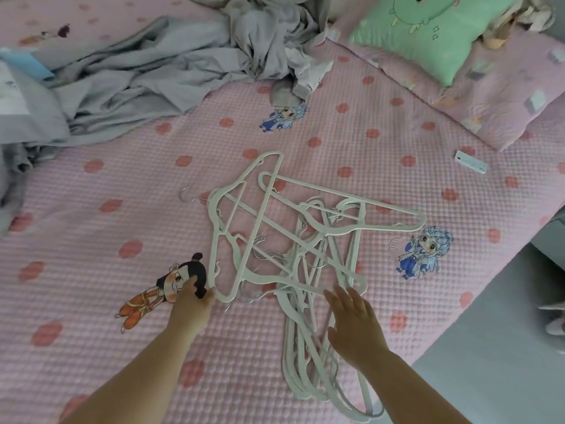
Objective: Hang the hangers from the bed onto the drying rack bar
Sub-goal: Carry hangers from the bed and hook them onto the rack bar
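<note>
Pink quilted bedding printed with red blossoms and cartoon figures covers the bed (275,133), and a strip of grey floor (489,362) shows past its right edge. A crumpled grey sheet (146,78) is heaped toward the far left corner, a green pillow (434,32) lies at the far right corner, and a small white tag (470,162) sits alone near the right edge.

The hangers (275,240), all white plastic with thin metal hooks, lie in a loose tangle in the middle of the bed, running down to its near edge. They overlap at many angles (some hooks look threaded through other frames), so lifting one will probably drag its neighbours along.

The left hand (189,304) reaches in from the near edge with its fingers extended and holding nothing. Its fingertips are at the rounded corner of the leftmost hanger, beside the printed figure (162,292) in orange. Whether they actually touch the plastic is hard to tell here. The right hand (354,325) is spread wide, palm down, over the near part of the pile, also holding nothing. With one hand at each side of the heap, the person seems set to gather or sort the hangers rather than pick one out. None has been lifted yet, and the drying rack bar is out of view.
</note>
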Action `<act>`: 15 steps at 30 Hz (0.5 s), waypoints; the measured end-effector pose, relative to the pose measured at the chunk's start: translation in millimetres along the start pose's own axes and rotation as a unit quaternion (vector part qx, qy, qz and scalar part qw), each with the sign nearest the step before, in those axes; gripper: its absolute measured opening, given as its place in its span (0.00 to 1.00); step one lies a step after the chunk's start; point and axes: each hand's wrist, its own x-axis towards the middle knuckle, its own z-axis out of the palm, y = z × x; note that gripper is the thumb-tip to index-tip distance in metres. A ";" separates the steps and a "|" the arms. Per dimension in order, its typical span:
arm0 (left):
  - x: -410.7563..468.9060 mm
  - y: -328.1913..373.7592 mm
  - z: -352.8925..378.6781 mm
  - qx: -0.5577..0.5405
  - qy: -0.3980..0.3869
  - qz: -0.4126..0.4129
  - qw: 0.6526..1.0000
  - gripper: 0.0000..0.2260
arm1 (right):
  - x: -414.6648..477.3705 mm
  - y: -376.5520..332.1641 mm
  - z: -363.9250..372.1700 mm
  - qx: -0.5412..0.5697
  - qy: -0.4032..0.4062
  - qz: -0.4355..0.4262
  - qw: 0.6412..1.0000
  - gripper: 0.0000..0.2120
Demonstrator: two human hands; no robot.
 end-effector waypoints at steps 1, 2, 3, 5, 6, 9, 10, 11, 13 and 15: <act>5.8 2.8 0.8 -0.011 0.003 -0.009 1.000 0.25 | 6.4 0.1 -0.3 0.000 -0.005 0.009 1.000 0.30; 10.4 6.3 1.3 -0.025 0.009 -0.017 0.999 0.25 | 11.4 0.6 0.0 0.005 -0.009 0.020 1.000 0.30; 13.7 10.3 1.1 -0.041 0.015 -0.026 0.999 0.24 | 14.6 1.4 1.1 0.010 -0.013 0.028 0.999 0.30; 19.4 17.9 1.1 -0.054 0.021 -0.032 0.998 0.20 | 17.1 2.3 3.1 0.003 -0.019 0.032 0.999 0.29; 22.3 20.6 1.3 -0.050 0.021 -0.024 0.998 0.17 | 17.1 2.8 3.2 -0.002 -0.018 0.029 0.999 0.29; 28.3 29.9 -0.8 -0.051 0.009 -0.008 0.999 0.13 | 16.7 2.4 1.3 0.006 0.002 0.025 1.000 0.27; 29.6 33.1 -2.4 -0.053 0.009 -0.006 0.999 0.13 | 15.2 2.1 0.0 0.006 0.005 0.030 1.000 0.26; 30.7 36.1 -3.6 -0.047 0.011 -0.005 0.999 0.13 | 13.0 2.3 -1.5 0.003 0.007 0.035 0.999 0.25; 31.2 42.0 -6.2 -0.037 0.014 0.001 0.999 0.13 | 7.9 4.9 -4.0 0.004 0.006 0.048 0.999 0.23; 29.1 46.3 -10.8 -0.043 0.014 0.012 0.999 0.13 | 0.4 9.2 -5.4 0.008 0.004 0.057 0.998 0.22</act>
